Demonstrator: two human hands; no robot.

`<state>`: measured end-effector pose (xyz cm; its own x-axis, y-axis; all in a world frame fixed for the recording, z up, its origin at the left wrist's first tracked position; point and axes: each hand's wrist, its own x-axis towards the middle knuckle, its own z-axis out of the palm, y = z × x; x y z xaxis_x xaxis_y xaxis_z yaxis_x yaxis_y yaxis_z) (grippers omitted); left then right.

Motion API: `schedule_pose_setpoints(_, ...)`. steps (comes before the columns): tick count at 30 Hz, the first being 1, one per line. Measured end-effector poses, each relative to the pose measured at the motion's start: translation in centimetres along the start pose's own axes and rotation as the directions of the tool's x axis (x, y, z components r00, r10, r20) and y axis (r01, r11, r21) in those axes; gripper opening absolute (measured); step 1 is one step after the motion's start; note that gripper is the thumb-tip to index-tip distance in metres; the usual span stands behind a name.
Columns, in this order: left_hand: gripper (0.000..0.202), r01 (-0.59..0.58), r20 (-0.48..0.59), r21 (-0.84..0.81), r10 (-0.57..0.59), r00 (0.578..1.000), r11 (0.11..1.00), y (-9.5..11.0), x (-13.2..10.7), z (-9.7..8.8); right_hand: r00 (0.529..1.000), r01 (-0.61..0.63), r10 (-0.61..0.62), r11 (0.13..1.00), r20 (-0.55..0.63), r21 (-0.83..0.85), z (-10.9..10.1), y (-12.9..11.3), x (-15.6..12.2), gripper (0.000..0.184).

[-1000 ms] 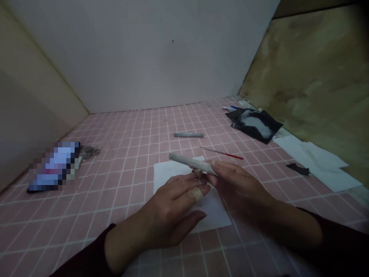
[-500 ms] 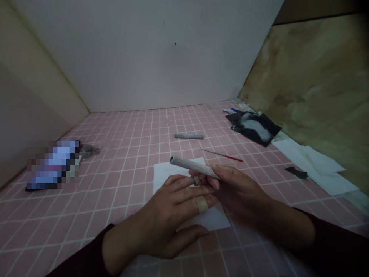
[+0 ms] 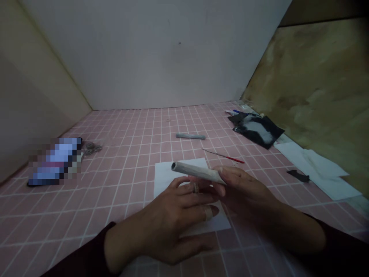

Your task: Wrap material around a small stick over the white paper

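Note:
My right hand (image 3: 245,196) pinches a pale grey hollow tube (image 3: 196,172) at its right end between thumb and fingers, with the open end pointing left. My left hand (image 3: 170,219) lies flat-fingered just below the tube, over a white paper sheet (image 3: 167,179). Its fingertips reach close to my right hand. I cannot tell whether they touch the tube. One left finger wears a ring, and another has a beige bandage.
A grey rod (image 3: 190,136) and a thin red-handled hook (image 3: 227,157) lie on the pink tiled surface (image 3: 129,161). At right are a black packet (image 3: 258,130), white sheets (image 3: 325,169) and a black scrap (image 3: 298,176). A pixelated object (image 3: 54,161) and metal rings (image 3: 91,147) lie left.
The tube now lies more level and slightly lower in view. My left fingers have slid right beneath it, and the whole view has shifted slightly.

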<state>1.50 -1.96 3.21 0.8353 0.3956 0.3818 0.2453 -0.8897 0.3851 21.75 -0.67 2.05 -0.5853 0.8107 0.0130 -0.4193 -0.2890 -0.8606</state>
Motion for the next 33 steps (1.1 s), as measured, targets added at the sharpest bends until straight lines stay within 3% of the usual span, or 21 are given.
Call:
schedule_pose_setpoints(6, 0.035, -0.010, -0.013, -0.020, 0.010, 1.000, 1.000, 0.0, 0.1, -0.3, 1.000, -0.018, 0.016, 0.997, -0.025, -0.075, -1.0, -0.1, 0.3, 0.035)
schedule_pose_setpoints(18, 0.038, 0.014, 0.016, -0.025, -0.014, 1.000, 1.000, -0.1, -0.1, -0.1, 0.996, -0.049, 0.059, 0.990, 0.073, -0.132, -1.3, -0.4, 0.4, 0.034)
schedule_pose_setpoints(25, 0.039, 0.059, 0.133, -0.108, -0.044, 0.990, 0.992, 0.1, 0.0, -0.1, 0.999, 0.019, -0.001, 0.884, 0.037, -0.467, -0.5, -1.1, -0.1, 0.034)
schedule_pose_setpoints(30, 0.042, 0.032, 0.154, -0.027, -0.028, 0.988, 0.999, 0.1, 0.0, -0.1, 0.997, 0.080, -0.075, 0.962, 0.026, -0.263, -1.1, -0.7, 0.3, 0.032)
schedule_pose_setpoints(33, 0.041, 0.030, 0.151, 0.029, -0.034, 0.988, 0.999, 0.0, 0.1, -0.2, 0.992, 0.123, -0.123, 0.958, 0.016, -0.258, -1.4, -0.6, 0.4, 0.032)
